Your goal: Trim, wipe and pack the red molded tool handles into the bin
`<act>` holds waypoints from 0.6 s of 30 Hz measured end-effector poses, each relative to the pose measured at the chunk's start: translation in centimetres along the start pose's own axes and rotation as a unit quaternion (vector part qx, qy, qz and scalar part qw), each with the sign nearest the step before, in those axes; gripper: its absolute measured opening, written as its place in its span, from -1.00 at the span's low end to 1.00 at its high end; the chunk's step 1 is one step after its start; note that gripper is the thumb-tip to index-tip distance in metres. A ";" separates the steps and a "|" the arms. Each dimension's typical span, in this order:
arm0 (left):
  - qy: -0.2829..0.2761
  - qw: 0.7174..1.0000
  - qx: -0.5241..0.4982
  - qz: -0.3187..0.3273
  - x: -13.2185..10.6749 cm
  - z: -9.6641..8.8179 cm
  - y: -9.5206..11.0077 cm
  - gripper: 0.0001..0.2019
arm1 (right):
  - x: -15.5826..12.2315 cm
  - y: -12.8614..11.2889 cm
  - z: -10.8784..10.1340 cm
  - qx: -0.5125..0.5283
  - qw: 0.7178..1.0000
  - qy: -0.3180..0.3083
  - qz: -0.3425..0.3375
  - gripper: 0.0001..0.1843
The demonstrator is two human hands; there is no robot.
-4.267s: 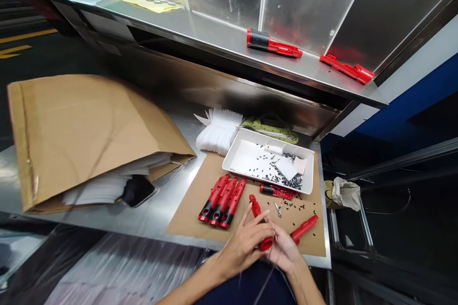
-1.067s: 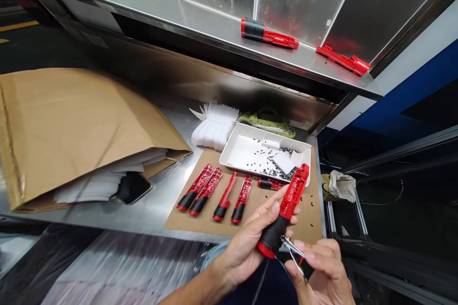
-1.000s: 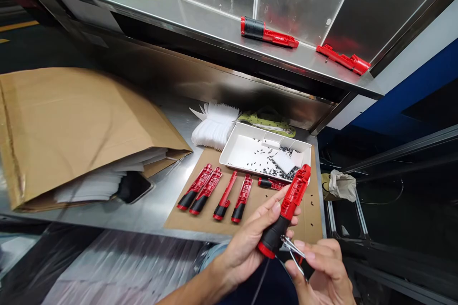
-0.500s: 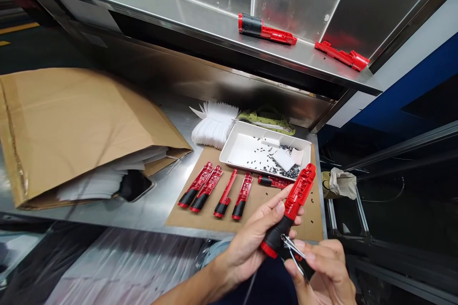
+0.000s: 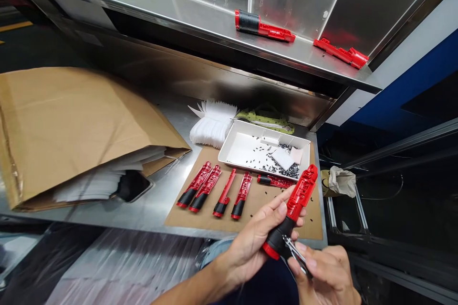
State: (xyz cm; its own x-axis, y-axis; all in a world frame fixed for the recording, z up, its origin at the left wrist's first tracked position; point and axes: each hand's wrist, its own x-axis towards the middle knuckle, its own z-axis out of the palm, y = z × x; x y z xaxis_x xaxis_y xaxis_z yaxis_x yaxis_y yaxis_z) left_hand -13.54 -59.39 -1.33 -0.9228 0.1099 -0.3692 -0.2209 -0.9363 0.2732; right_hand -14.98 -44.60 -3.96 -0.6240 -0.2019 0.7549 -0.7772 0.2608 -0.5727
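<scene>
A red and black plastic housing [image 5: 301, 193] is held tilted over the front edge of the work mat, its black end toward me. My left hand [image 5: 255, 233] is closed around its black lower part, thumb along the near side. My right hand [image 5: 327, 269] pinches small silver nippers [image 5: 294, 248] between thumb and fingers. Their tip touches the side of the black part; what lies at the tip is too small to make out. Beyond my hands, several similar housings [image 5: 241, 195] lie on the brown cardboard mat [image 5: 207, 226].
A white tray [image 5: 232, 152] of tiny black pieces stands behind the mat. Beside it are a stack of white sheets [image 5: 213, 126] and a green-yellow pouch [image 5: 265, 119]. A large cardboard box [image 5: 82, 119] fills the left. Two red parts [image 5: 275, 32] rest on the metal shelf [image 5: 200, 21].
The handles of the nippers are squeezed closer together in my right hand. Housing and hands have shifted slightly right in view, with the tip still at the black part.
</scene>
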 end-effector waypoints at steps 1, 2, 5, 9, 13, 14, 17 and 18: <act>0.000 1.000 -0.005 0.001 0.0 0.0 0.0 -0.47 | 0.1 0.3 -0.5 -0.001 1.000 0.001 -0.016 -0.81; 0.000 1.000 -0.008 0.000 0.0 0.0 0.0 -0.50 | 0.2 0.6 -1.0 -0.004 1.000 -0.002 -0.027 -0.80; 0.007 1.000 -0.013 -0.002 0.0 -0.1 0.0 -0.55 | 0.5 1.2 -2.0 -0.016 0.999 -0.004 -0.038 -0.76; 0.008 1.000 -0.012 0.002 0.1 -0.1 0.0 -0.53 | 0.5 0.7 -1.1 -0.017 0.999 -0.021 -0.030 -0.79; 0.008 1.000 -0.012 0.005 0.2 0.0 -0.1 -0.52 | 0.0 -0.5 0.1 -0.007 0.999 0.001 0.054 -0.81; 0.008 1.000 -0.012 0.005 0.2 -0.1 -0.2 -0.52 | -0.1 -0.8 0.2 -0.005 0.998 0.004 0.060 -0.81; 0.003 1.000 -0.013 -0.002 0.2 -0.1 -0.2 -0.51 | -0.1 -1.1 0.2 -0.005 0.997 0.007 0.078 -0.81; 0.003 1.000 -0.013 -0.005 0.2 -0.1 -0.3 -0.51 | -0.1 -1.2 0.2 -0.005 0.996 0.009 0.084 -0.81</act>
State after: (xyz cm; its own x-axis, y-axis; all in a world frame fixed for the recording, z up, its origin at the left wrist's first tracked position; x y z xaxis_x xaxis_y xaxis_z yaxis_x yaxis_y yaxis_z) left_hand -13.66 -59.16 -1.55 -0.9184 0.1175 -0.3779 -0.2222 -0.9433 0.2466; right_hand -14.01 -45.10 -3.42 -0.7438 -0.1380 0.6540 -0.6609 0.2985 -0.6886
